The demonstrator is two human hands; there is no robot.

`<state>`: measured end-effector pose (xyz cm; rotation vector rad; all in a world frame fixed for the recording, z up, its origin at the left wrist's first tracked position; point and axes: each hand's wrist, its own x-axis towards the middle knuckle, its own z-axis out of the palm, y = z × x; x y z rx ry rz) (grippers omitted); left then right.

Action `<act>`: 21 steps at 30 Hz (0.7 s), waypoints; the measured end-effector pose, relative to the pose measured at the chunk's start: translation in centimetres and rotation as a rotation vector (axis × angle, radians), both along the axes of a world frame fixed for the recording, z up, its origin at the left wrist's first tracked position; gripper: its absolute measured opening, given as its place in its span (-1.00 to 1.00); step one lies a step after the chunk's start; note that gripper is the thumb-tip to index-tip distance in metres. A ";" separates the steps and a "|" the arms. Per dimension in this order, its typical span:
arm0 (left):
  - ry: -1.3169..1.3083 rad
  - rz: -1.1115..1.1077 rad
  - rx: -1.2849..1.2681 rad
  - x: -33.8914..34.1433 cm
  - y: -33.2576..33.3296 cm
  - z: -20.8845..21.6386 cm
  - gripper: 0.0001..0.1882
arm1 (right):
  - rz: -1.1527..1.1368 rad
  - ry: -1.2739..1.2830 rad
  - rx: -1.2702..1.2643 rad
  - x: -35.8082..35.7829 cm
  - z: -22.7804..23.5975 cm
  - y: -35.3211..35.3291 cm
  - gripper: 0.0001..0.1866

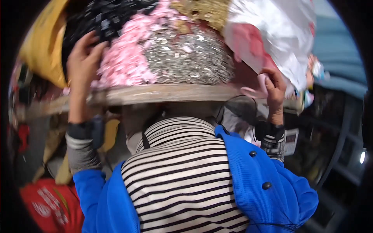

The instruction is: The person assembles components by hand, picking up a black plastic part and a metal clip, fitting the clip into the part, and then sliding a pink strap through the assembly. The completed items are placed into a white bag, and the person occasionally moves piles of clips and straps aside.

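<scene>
My left hand hovers at the edge of a heap of small black pieces, fingers apart and nothing visible in them. Just right of it lies a pile of small pink pieces. Beside that spreads a heap of shiny silver metal pieces. At the right end of the wooden table edge, my right hand is closed on a pink ribbon-like strip, which loops out to the left of the fingers.
A wooden rail runs along the table's near edge. Gold-coloured pieces lie at the back. A yellow bag stands at the left, a white and red plastic bag at the right. A red bag sits low at the left.
</scene>
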<state>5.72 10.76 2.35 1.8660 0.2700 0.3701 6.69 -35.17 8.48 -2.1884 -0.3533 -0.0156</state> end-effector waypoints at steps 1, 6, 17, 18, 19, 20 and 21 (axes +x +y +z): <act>0.048 0.100 0.116 0.1 0.7 0.3 -0.56 | -0.147 -0.020 -0.087 -1.1 0.1 -3.1 -0.74; 0.003 -0.009 0.694 1.5 8.0 -1.7 -0.63 | -0.785 -0.109 -0.607 -12.0 -0.2 -17.5 -0.72; -0.151 0.070 0.825 0.9 1.6 0.3 -0.76 | -1.230 0.584 -1.167 -32.4 -9.3 -33.4 -0.40; -0.140 0.080 0.814 0.6 1.8 0.5 -0.76 | -1.250 0.636 -1.133 -32.0 -9.4 -32.2 -0.39; -0.132 0.089 0.801 0.4 2.0 0.5 -0.76 | -1.270 0.690 -1.100 -31.0 -9.9 -30.9 -0.37; -0.171 0.094 0.807 0.3 2.3 0.5 -0.75 | -1.228 0.675 -1.102 -29.6 -9.7 -29.1 -0.37; -0.211 0.103 0.816 0.1 2.8 -0.1 -0.74 | -1.309 0.502 -1.086 -27.5 -9.9 -27.0 -0.45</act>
